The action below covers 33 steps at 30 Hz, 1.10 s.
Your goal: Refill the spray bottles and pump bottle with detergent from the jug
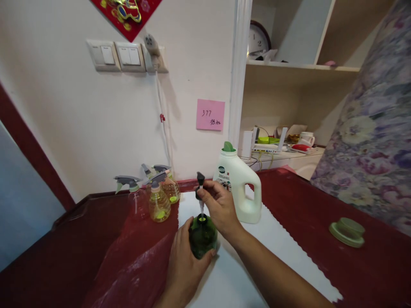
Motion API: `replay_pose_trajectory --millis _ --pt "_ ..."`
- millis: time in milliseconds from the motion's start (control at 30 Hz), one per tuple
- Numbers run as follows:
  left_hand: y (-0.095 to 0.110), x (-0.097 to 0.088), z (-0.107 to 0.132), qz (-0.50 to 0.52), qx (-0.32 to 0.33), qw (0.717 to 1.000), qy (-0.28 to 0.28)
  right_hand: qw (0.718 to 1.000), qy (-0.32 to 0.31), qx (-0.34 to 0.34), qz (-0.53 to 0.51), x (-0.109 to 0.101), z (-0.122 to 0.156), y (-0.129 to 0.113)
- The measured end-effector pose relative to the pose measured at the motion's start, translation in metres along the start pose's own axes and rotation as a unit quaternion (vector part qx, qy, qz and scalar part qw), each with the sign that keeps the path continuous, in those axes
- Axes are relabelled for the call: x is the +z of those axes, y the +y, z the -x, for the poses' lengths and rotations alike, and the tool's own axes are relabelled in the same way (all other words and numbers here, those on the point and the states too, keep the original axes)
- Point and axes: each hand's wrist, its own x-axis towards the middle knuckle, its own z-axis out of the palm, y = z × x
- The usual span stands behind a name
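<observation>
A dark green round bottle [202,235] stands on a white mat [276,239]. My left hand [183,265] is wrapped round its left side and base. My right hand [218,205] pinches a black pump head [200,182] above the bottle's neck; its white tube runs down into the opening. A white detergent jug [239,184] with its green spout open stands just behind my right hand.
Three spray bottles [159,201] of yellowish liquid stand at the back left, by a red plastic sheet [135,261]. A green cap [348,231] lies on the dark red table [321,205] at the right. Shelves with clutter are behind; a floral cloth hangs at right.
</observation>
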Motion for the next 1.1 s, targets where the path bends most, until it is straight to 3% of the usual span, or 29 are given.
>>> replay_pose_trajectory --millis 133,333,767,1100 --pt "0.003 -0.001 0.0 0.003 -0.007 1.0 -0.001 0.999 -0.016 0.023 0.039 -0.014 0.019 0.021" --pt "0.004 -0.002 0.0 -0.003 0.003 1.0 -0.007 0.993 -0.054 0.036 0.094 -0.027 0.033 0.025" --pt "0.001 -0.001 0.0 -0.007 0.021 1.0 -0.005 0.978 -0.126 0.056 0.154 -0.041 0.031 0.006" --pt "0.002 -0.002 -0.001 -0.008 0.018 1.0 -0.011 0.978 -0.104 0.039 0.177 -0.039 0.032 0.007"
